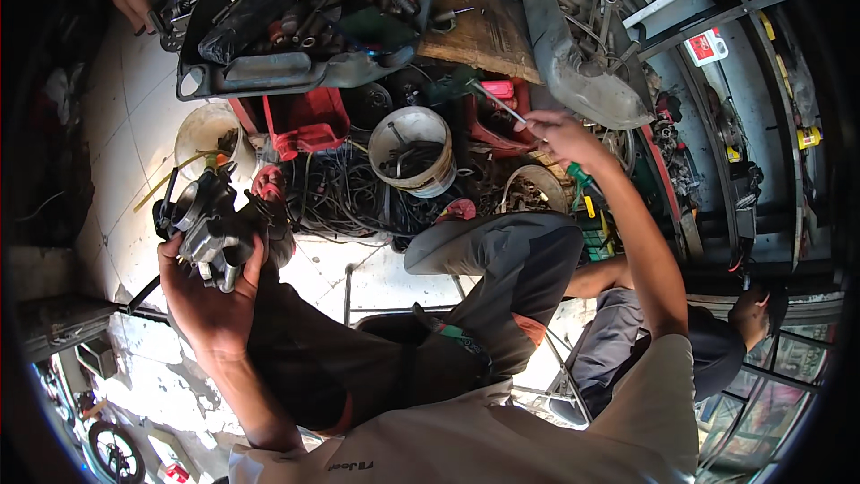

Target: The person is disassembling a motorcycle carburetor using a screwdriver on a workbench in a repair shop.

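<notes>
My left hand (213,298) is raised on the left side, palm up, with its fingers wrapped round a grey metal carburetor (211,231). The carburetor's round bore faces up and to the left, and a black hose hangs beside it. On the right, my right hand (566,139) reaches forward over the red bins. Its fingers close on a screwdriver (504,104), whose thin metal shaft points away and to the left. A green handle (580,176) shows below this hand; whether it belongs to the same screwdriver I cannot tell.
A black tray (269,72) heaped with tools stands ahead, beside a wooden board (479,25) and a grey metal pan (582,72). Below are a red bin (309,121), a bucket of parts (410,148) and tangled cables (336,193). Another person (618,327) sits at right near metal shelving (757,63).
</notes>
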The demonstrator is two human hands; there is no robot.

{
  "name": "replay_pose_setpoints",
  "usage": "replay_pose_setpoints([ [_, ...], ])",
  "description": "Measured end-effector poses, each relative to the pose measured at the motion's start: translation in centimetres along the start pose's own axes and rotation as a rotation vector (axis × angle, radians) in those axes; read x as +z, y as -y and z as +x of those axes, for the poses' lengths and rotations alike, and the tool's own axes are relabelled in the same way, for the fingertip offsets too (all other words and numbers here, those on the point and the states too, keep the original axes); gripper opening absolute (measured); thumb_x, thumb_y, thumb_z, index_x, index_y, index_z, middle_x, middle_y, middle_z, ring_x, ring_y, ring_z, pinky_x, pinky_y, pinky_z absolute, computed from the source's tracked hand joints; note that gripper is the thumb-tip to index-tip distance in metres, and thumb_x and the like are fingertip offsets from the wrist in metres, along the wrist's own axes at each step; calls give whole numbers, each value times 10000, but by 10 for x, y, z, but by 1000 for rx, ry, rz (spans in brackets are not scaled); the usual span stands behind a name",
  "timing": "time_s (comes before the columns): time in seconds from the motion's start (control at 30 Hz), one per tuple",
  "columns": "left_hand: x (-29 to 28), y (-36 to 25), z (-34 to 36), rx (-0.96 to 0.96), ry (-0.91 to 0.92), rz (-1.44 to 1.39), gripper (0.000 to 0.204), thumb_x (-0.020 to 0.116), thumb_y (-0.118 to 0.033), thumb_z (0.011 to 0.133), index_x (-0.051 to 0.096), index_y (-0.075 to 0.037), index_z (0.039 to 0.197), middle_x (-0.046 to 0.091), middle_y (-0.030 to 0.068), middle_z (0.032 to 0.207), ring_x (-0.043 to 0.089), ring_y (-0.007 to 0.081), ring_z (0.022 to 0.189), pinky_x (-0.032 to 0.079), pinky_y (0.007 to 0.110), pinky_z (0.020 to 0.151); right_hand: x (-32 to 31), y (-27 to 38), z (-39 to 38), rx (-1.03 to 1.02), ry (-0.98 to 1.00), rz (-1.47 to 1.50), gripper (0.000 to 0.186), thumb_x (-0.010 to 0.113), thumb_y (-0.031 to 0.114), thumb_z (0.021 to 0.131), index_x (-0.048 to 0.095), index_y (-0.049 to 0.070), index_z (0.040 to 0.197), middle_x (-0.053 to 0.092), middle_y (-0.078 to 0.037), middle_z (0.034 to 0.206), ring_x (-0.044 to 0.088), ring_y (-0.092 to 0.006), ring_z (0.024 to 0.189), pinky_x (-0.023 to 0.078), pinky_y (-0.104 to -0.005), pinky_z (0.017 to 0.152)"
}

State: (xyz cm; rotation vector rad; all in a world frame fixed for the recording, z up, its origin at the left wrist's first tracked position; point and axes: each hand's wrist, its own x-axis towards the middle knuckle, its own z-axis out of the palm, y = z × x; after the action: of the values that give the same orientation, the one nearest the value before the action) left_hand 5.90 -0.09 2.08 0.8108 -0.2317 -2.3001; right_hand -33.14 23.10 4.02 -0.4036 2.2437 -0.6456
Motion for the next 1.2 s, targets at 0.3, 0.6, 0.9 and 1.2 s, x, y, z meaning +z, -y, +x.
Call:
replay_pose_setpoints([
  [0.3, -1, -5, 2, 15, -32, -8, 357, 525, -282, 880, 544, -71, 1168, 619, 90, 1116, 609, 254, 1019, 503, 525, 895, -20, 16, 9, -1, -8, 121, 227, 455, 222, 978, 594, 105, 1116, 376, 31, 614, 278, -37, 424, 205, -204, 375],
  [0.6, 2, -4, 1, -4, -35, 6, 369, 532, -301, 873, 545, -76, 1165, 619, 86, 1115, 613, 249, 1012, 512, 518, 880, -23, 31, 124, -63, -199, 482, 172, 423, 184, 954, 555, 77, 927, 382, 1, 639, 293, -65, 456, 237, -224, 389],
  [0.9, 14, 7, -1, -15, -3, 61, 464, 480, -333, 866, 508, -58, 1238, 589, 120, 1198, 588, 299, 1074, 516, 493, 880, -29, 52, 147, -7, -437, -327, 161, 493, 135, 796, 558, -6, 751, 484, -113, 522, 465, -202, 378, 366, -369, 337],
  [1.2, 6, 23, 1, -83, 121, 54, 486, 501, -330, 867, 488, -39, 1255, 591, 142, 1194, 595, 302, 1068, 503, 484, 913, 68, 50, -18, -437, 73, 376, 342, 433, 136, 969, 516, 20, 1280, 509, -24, 689, 405, -62, 453, 288, -211, 388],
])
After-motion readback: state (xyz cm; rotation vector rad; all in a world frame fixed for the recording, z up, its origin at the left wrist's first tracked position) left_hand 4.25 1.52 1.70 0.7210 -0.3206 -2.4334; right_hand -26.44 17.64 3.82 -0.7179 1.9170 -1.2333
